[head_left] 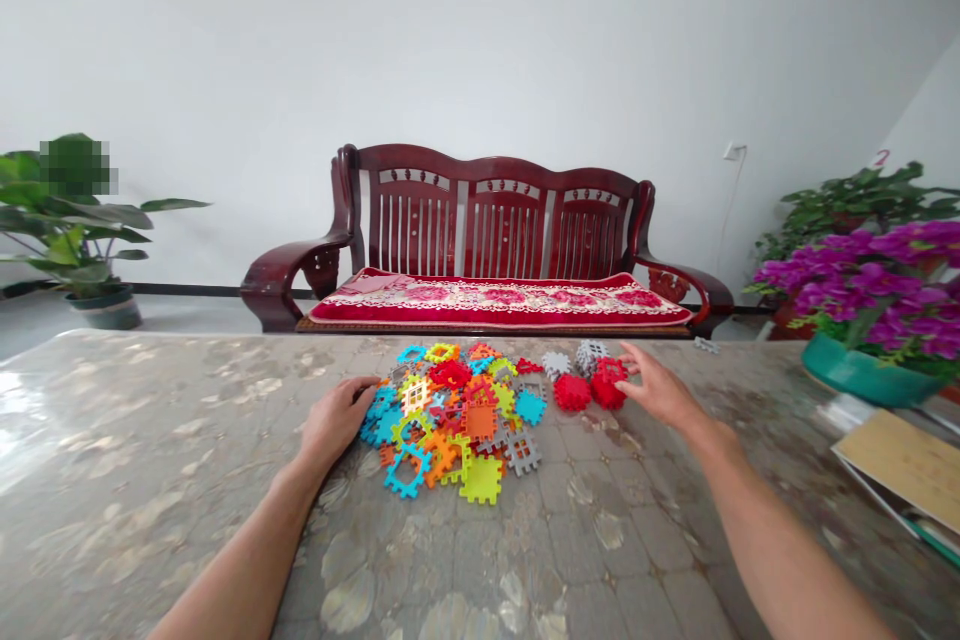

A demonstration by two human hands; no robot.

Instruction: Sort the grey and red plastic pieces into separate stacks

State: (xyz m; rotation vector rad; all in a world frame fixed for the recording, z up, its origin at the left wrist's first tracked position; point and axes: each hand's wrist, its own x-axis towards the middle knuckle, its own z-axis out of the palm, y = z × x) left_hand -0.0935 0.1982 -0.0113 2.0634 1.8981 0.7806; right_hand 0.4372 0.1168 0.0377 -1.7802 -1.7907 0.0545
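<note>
A heap of colourful interlocking plastic tiles (450, 420) lies on the table, mixing blue, orange, lime, red and grey pieces, some solid and some with cut-out windows. My left hand (341, 418) rests at the heap's left edge, fingers loosely extended against the blue tiles, none visibly gripped. To the right, my right hand (660, 388) has its thumb and fingers apart beside a red tile stack (609, 388); contact is hard to judge. Left of that stack is another red stack (571, 393). Behind them sit a grey tile stack (591, 354) and a smaller grey group (556, 365).
A patterned cover spreads over the table (420, 570). One grey tile (706, 345) lies near the far edge. At right stand a teal flowerpot (862, 370) with purple flowers and a brown folder (904, 465). A wooden bench (499, 220) stands beyond.
</note>
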